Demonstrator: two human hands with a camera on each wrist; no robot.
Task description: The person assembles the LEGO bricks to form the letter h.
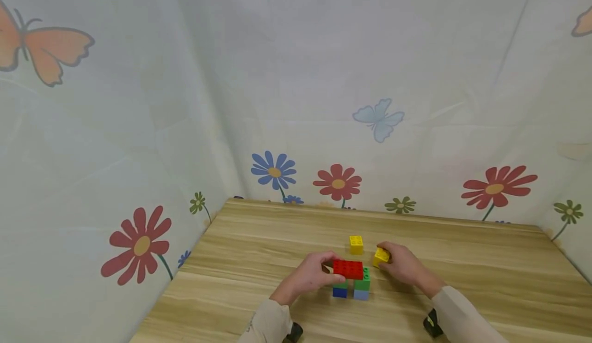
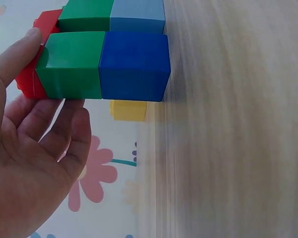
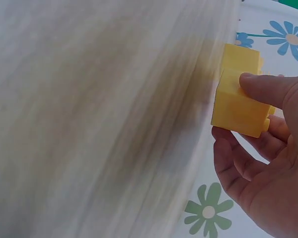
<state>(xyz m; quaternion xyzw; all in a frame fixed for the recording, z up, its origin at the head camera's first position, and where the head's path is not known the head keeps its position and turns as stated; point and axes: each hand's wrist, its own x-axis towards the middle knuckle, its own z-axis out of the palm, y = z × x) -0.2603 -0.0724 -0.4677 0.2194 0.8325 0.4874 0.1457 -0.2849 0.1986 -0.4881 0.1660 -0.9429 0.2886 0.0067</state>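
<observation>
A red brick (image 1: 348,269) lies across two short stacks, a green brick (image 2: 72,64) over a dark blue brick (image 2: 134,67) and another green brick (image 1: 363,284) over a light blue brick (image 1: 361,294). My left hand (image 1: 313,273) grips the red brick at its left end, thumb on the near side and fingers behind. To the right of the stacks, my right hand (image 1: 401,263) pinches a yellow brick (image 3: 241,104) between thumb and fingers. A second yellow brick (image 1: 355,244) stands on the table, farther back than the stacks.
The wooden table (image 1: 259,230) runs back to a pale curtain (image 1: 296,76) printed with flowers and butterflies. The curtain also closes off the left side. Black straps (image 1: 432,324) show by both wrists at the sleeves.
</observation>
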